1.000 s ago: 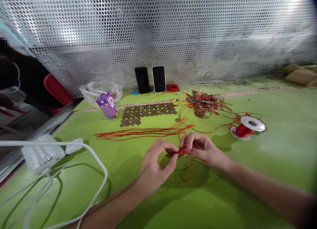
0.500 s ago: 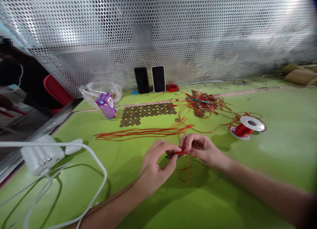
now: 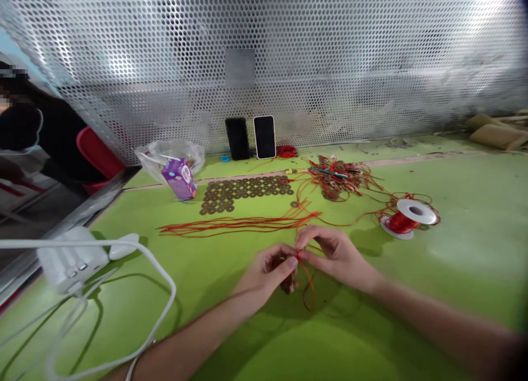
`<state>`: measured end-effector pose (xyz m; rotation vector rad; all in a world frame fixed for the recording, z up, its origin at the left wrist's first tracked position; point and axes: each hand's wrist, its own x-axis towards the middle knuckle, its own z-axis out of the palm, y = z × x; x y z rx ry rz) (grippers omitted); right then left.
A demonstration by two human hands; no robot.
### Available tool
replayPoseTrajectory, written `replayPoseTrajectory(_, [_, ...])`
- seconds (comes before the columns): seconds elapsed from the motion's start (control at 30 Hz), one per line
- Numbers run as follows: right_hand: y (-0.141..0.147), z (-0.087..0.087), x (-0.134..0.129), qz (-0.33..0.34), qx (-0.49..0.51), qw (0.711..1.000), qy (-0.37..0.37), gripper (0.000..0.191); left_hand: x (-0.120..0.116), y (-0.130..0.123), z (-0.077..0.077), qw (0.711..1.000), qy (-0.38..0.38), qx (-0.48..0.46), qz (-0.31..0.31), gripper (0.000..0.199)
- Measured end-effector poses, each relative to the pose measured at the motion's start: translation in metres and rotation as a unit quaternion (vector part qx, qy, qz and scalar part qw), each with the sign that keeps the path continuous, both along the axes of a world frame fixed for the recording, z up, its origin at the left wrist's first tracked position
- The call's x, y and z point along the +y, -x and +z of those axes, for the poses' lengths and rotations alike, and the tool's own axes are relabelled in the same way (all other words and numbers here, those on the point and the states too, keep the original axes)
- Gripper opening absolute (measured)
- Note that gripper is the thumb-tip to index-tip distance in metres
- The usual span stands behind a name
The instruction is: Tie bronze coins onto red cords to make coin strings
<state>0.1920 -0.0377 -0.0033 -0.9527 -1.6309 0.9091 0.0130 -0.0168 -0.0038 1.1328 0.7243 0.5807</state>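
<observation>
My left hand (image 3: 272,268) is closed, its thumb and fingers pinching a red cord (image 3: 308,279) near a small knot. Dark coin-like pieces (image 3: 287,286) hang below its fingers, partly hidden. My right hand (image 3: 330,252) meets it from the right, thumb and forefinger pinched on the same cord at the knot. A loop of the cord droops below both hands. Beyond them a bundle of cut red cords (image 3: 231,225) lies across the green table. Rows of round brown coins with holes (image 3: 247,188) are laid out behind that bundle, with one loose coin (image 3: 294,204) nearby.
A spool of red cord (image 3: 406,219) stands at the right. Behind are a heap of coins and cords (image 3: 338,177), two phones (image 3: 264,137) against the perforated metal wall and a purple box (image 3: 179,178). A white charger with cables (image 3: 72,260) occupies the left; a person (image 3: 53,122) is beyond.
My left fingers have curled in closer around the cord, and the coin pieces now hang lower. My right hand has shifted slightly left and down. The view has tilted a little.
</observation>
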Motion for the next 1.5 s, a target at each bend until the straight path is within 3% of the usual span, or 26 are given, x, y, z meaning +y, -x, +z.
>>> replayPoseTrajectory(0.1, [0.004, 0.007, -0.010, -0.046, -0.107, 0.985, -0.129, 0.018, 0.001, 0.001, 0.001, 0.998, -0.020, 0.016, 0.060, 0.043])
replayPoseTrajectory(0.2, [0.011, 0.007, -0.016, 0.030, -0.223, 0.954, -0.198, 0.015, 0.007, 0.002, 0.000, 0.990, -0.074, 0.040, 0.117, 0.040])
replayPoseTrajectory(0.27, [0.015, 0.001, -0.014, 0.014, -0.299, 0.941, -0.158, 0.016, 0.013, 0.002, 0.000, 0.979, -0.112, 0.048, 0.163, 0.039])
replayPoseTrajectory(0.37, [0.018, -0.007, -0.002, -0.073, -0.338, 0.937, -0.049, 0.036, 0.019, 0.002, 0.001, 0.968, -0.141, 0.054, 0.199, 0.034])
replayPoseTrajectory(0.5, [0.016, -0.010, 0.011, -0.093, -0.261, 0.961, -0.006, 0.045, 0.014, 0.002, 0.005, 0.976, -0.122, 0.036, 0.179, 0.030])
replayPoseTrajectory(0.57, [0.017, -0.007, 0.013, -0.057, -0.240, 0.969, -0.016, 0.043, 0.006, 0.002, 0.007, 0.979, -0.102, 0.013, 0.177, 0.030])
replayPoseTrajectory(0.7, [0.022, -0.003, 0.008, 0.050, -0.236, 0.970, -0.025, 0.020, -0.012, 0.003, 0.008, 0.975, -0.077, -0.034, 0.205, 0.029])
replayPoseTrajectory(0.87, [0.020, -0.005, -0.005, 0.158, -0.212, 0.964, 0.020, 0.014, -0.026, 0.006, 0.006, 0.953, -0.024, -0.110, 0.281, 0.025])
replayPoseTrajectory(1.0, [0.009, -0.004, -0.014, 0.177, -0.145, 0.972, 0.055, 0.035, -0.026, 0.011, 0.009, 0.903, -0.009, -0.176, 0.393, 0.012])
replayPoseTrajectory(1.1, [-0.002, -0.003, -0.015, 0.156, -0.083, 0.982, 0.067, 0.046, -0.022, 0.018, 0.013, 0.869, 0.002, -0.207, 0.450, 0.013])
replayPoseTrajectory(1.27, [-0.015, -0.011, -0.003, 0.041, 0.049, 0.996, 0.063, 0.033, -0.022, 0.021, 0.007, 0.849, -0.004, -0.218, 0.482, 0.011])
replayPoseTrajectory(1.37, [-0.021, -0.016, 0.005, -0.032, 0.149, 0.987, 0.054, 0.031, -0.025, 0.018, 0.003, 0.857, -0.012, -0.197, 0.476, 0.008])
replayPoseTrajectory(1.5, [-0.031, -0.017, 0.011, -0.075, 0.275, 0.957, 0.052, 0.031, -0.029, 0.013, 0.002, 0.890, -0.026, -0.145, 0.432, 0.007])
